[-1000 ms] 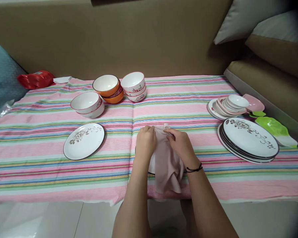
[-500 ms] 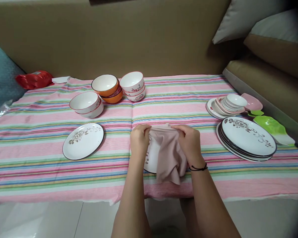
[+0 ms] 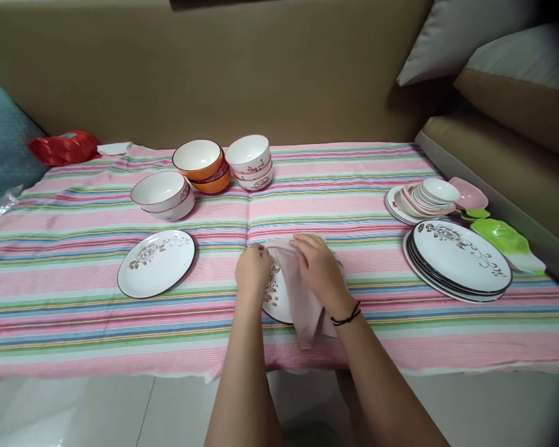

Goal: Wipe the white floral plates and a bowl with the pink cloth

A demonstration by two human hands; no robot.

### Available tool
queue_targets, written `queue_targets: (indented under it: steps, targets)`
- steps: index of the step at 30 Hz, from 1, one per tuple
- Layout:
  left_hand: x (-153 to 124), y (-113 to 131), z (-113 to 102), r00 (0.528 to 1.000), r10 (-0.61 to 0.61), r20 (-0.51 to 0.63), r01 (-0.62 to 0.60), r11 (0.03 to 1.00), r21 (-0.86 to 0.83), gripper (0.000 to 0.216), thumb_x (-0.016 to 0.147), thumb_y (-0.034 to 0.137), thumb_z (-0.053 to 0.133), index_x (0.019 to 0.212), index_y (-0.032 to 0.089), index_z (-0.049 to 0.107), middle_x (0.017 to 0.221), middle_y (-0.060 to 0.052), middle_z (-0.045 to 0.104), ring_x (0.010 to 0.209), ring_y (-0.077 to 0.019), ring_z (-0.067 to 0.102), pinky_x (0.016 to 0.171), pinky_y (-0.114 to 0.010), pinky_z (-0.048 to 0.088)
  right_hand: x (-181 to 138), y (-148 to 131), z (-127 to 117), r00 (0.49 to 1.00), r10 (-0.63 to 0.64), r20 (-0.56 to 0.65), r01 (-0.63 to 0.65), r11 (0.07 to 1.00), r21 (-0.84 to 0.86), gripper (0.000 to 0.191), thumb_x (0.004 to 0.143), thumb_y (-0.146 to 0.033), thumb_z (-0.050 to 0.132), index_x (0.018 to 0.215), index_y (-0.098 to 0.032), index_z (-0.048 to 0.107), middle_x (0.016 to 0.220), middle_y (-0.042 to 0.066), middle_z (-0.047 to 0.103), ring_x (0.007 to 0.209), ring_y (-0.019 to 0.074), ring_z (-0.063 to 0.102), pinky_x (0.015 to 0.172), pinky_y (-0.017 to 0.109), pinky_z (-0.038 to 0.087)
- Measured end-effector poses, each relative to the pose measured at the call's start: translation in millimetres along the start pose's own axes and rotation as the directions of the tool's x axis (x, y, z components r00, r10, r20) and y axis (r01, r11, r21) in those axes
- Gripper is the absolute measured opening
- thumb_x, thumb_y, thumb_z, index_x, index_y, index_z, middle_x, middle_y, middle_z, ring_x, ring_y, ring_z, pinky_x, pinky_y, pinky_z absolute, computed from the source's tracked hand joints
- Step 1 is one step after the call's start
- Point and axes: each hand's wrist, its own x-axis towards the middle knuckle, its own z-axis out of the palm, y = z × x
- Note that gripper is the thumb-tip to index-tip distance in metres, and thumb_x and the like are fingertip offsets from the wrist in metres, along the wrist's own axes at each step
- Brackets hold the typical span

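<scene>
A white oval plate (image 3: 276, 302) with a brown flower pattern and dark rim lies in front of me, partly under a pale pink cloth (image 3: 294, 282). My left hand (image 3: 253, 268) is closed at the plate's upper left edge, pinching the cloth's corner. Bent over the cloth, my right hand (image 3: 320, 270) has its fingers pressed together on it above the plate. A black band circles the right wrist. Most of the plate's right half is hidden by the cloth and the right hand.
A matching plate (image 3: 156, 273) lies to the left. Behind it stand stacked white bowls (image 3: 161, 192), orange bowls (image 3: 198, 162) and more white bowls (image 3: 248, 156). On the right are stacked oval plates (image 3: 461, 254), small dishes (image 3: 438, 191) and a green leaf-shaped dish (image 3: 500, 237).
My right hand has moved left and turned inward over the cloth. My left hand has shifted slightly left and down. The cloth, stretched between both hands before, now lies lower on the plate.
</scene>
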Motion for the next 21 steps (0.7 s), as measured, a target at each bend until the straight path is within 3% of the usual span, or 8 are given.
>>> queue_targets:
  steps: [3, 6, 11, 14, 17, 21]
  targets:
    - [0.7, -2.4, 0.9, 0.999, 0.046, 0.022, -0.046, 0.999, 0.009, 0.016, 0.083, 0.025, 0.050, 0.084, 0.019, 0.064, 0.081, -0.009, 0.069, 0.076, -0.0232, 0.062, 0.061, -0.030, 0.040, 0.3, -1.1, 6.3, 0.994, -0.003, 0.110, -0.001, 0.999, 0.036, 0.037, 0.084, -0.009, 0.045, 0.116, -0.016, 0.061, 0.120, 0.009, 0.062, 0.115, 0.0200, 0.052, 0.103, 0.038, 0.040]
    - [1.1, -1.7, 2.6, 0.975, 0.215, -0.058, -0.214, 0.977, 0.016, 0.014, 0.082, 0.022, 0.051, 0.072, 0.020, 0.061, 0.072, -0.005, 0.066, 0.069, -0.0203, 0.058, 0.060, -0.028, 0.037, 2.4, 0.0, 5.8, 0.993, -0.029, 0.116, 0.021, 0.997, 0.069, 0.036, 0.087, -0.017, 0.047, 0.121, -0.020, 0.058, 0.119, 0.008, 0.062, 0.114, 0.0212, 0.053, 0.100, 0.040, 0.041]
    - [-2.8, 7.8, 0.8, 0.829, 0.514, -0.221, -0.529, 0.849, -0.006, 0.018, 0.089, 0.022, 0.045, 0.084, 0.018, 0.061, 0.084, -0.006, 0.064, 0.077, -0.0182, 0.058, 0.067, -0.027, 0.040, 8.1, -1.4, -4.9, 0.999, -0.027, -0.047, 0.032, 0.993, 0.112, 0.032, 0.090, -0.025, 0.047, 0.120, -0.022, 0.056, 0.119, 0.007, 0.061, 0.112, 0.0220, 0.053, 0.098, 0.038, 0.040]
    - [-7.5, 12.1, -1.9, 0.764, 0.595, -0.250, -0.609, 0.793, 0.022, 0.018, 0.091, 0.023, 0.045, 0.087, 0.018, 0.061, 0.083, -0.005, 0.064, 0.076, -0.0174, 0.059, 0.066, -0.026, 0.040, 9.0, 1.6, -13.3, 0.989, 0.109, -0.100, -0.092, 0.984, 0.155, 0.023, 0.086, -0.034, 0.056, 0.101, -0.020, 0.063, 0.100, 0.006, 0.067, 0.093, 0.0211, 0.059, 0.082, 0.031, 0.045]
    - [-10.4, 12.4, -2.2, 0.722, 0.650, -0.238, -0.658, 0.751, 0.056, 0.021, 0.092, 0.024, 0.044, 0.085, 0.018, 0.062, 0.083, -0.005, 0.067, 0.078, -0.0176, 0.061, 0.066, -0.026, 0.040, 7.0, 7.7, -21.8, 0.972, 0.232, -0.026, -0.222, 0.951, 0.214, 0.029, 0.083, -0.044, 0.059, 0.070, -0.019, 0.062, 0.064, 0.000, 0.060, 0.061, 0.0140, 0.053, 0.057, 0.025, 0.038]
    - [-10.6, 11.4, 0.2, 0.757, 0.620, -0.205, -0.620, 0.781, 0.075, 0.022, 0.093, 0.026, 0.042, 0.090, 0.020, 0.062, 0.088, -0.004, 0.070, 0.078, -0.0178, 0.063, 0.066, -0.026, 0.040, 3.7, 12.2, -28.0, 0.977, 0.198, 0.073, -0.210, 0.954, 0.215, 0.035, 0.086, -0.043, 0.055, 0.062, -0.018, 0.059, 0.056, -0.002, 0.053, 0.055, 0.0108, 0.044, 0.054, 0.024, 0.032]
